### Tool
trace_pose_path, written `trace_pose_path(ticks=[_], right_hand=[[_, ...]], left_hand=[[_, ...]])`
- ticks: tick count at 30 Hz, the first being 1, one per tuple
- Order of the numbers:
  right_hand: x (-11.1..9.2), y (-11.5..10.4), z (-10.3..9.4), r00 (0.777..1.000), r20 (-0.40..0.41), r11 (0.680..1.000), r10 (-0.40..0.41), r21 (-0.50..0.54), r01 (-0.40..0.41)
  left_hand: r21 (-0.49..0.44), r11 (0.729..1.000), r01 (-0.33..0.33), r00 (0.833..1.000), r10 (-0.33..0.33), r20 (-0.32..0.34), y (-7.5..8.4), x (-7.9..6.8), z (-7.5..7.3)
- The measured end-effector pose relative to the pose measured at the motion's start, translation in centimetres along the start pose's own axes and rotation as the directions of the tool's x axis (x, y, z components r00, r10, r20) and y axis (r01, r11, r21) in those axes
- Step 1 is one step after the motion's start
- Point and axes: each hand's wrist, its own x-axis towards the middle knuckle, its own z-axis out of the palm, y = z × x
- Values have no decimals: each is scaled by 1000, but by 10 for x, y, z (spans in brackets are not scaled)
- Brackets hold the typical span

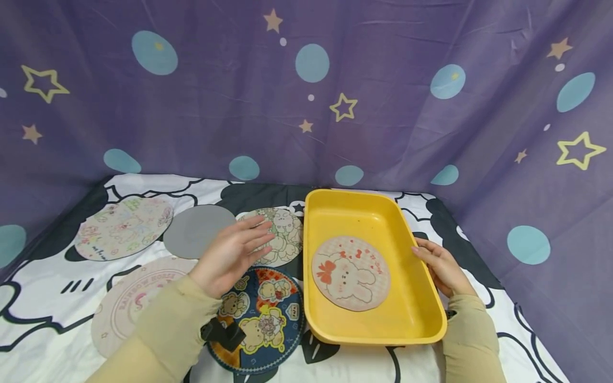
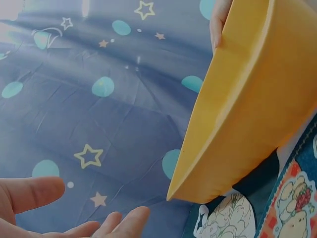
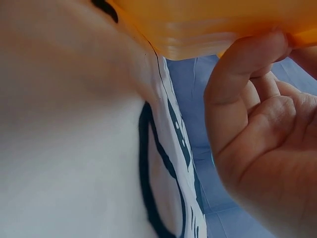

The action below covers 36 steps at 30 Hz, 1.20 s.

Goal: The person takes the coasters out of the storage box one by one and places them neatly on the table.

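Observation:
A yellow rectangular tray point(image 1: 354, 213) sits right of centre in the head view. A round pink mat point(image 1: 351, 274) with a bunny wearing a red bow lies inside it. My right hand point(image 1: 442, 266) grips the tray's right rim, thumb over the edge and curled fingers beneath, as the right wrist view shows. With nothing in it, my left hand point(image 1: 232, 252) hovers left of the tray, its fingers extended. Below that hand are a dark blue round mat point(image 1: 268, 330) with bears and a pale green patterned round mat point(image 1: 282, 234), partly covered by the fingers.
Further left lie a grey round mat point(image 1: 193, 229), a cream floral one point(image 1: 126, 226) and a pink one point(image 1: 119, 303) partly behind my left sleeve. A black-and-white cloth point(image 1: 43, 298) covers the surface. Behind it hangs a purple curtain point(image 1: 383, 69) with stars.

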Motion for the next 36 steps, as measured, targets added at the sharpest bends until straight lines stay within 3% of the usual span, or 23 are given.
trace_pose_path(ticks=[36], right_hand=[[0, 1, -1, 1000, 7, 999, -23, 37, 22]], left_hand=[[92, 995, 32, 999, -30, -20, -5, 42, 49]])
